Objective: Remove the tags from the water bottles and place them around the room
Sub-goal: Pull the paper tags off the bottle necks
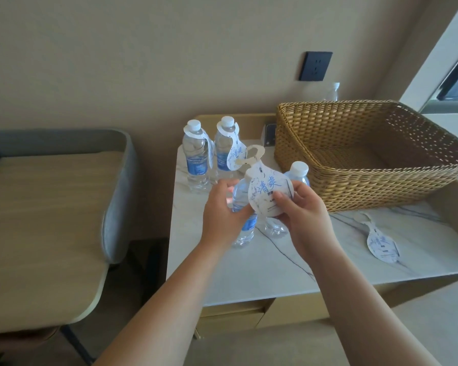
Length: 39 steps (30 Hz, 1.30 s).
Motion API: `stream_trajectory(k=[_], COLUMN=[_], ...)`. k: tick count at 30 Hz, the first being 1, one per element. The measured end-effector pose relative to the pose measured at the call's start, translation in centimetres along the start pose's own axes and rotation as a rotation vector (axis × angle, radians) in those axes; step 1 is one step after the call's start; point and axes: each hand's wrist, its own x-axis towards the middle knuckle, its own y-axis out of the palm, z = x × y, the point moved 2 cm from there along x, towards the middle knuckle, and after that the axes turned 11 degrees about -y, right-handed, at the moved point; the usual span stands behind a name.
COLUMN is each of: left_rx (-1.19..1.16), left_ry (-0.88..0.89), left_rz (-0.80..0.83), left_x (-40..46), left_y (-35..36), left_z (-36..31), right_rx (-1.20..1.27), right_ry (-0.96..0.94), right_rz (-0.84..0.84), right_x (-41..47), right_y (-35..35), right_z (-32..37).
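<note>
Two tagged bottles [196, 157] stand at the counter's [249, 265] rear left; basket [368, 154] rear right; loose tag [382, 245] before the basket; chair [45, 207] left of the counter.

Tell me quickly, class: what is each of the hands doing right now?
Left hand: grips a water bottle standing on the marble table.
Right hand: pinches the paper tag at that bottle's neck.
</note>
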Motion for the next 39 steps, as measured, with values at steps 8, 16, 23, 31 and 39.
stream_trajectory(k=[8,16,23,31,39], left_rx=[0.043,0.108,0.118,0.112,0.099], left_ry=[0.019,0.083,0.08,0.066,0.019], left_rz=[-0.067,-0.152,-0.155,-0.167,-0.151], left_x=[-0.4,0.0,0.5,0.2,-0.1], left_y=[1.3,2.3,3.2,3.2,3.2], left_z=[-0.2,-0.9,-1.2,-0.7,-0.6], right_rx=[-0.053,-0.225,-0.556,-1.082,-1.425], right_ry=[-0.085,0.043,0.242,0.192,-0.009], right_rz=[-0.042,-0.339,-0.475,-0.365,0.136], right_x=[-0.5,-3.5,-2.6,-1.6,-4.1], right_y=[-6.9,-20.4,-25.7,-24.6,-22.2], right_z=[0.8,-2.3,-6.6,-7.9,-9.7])
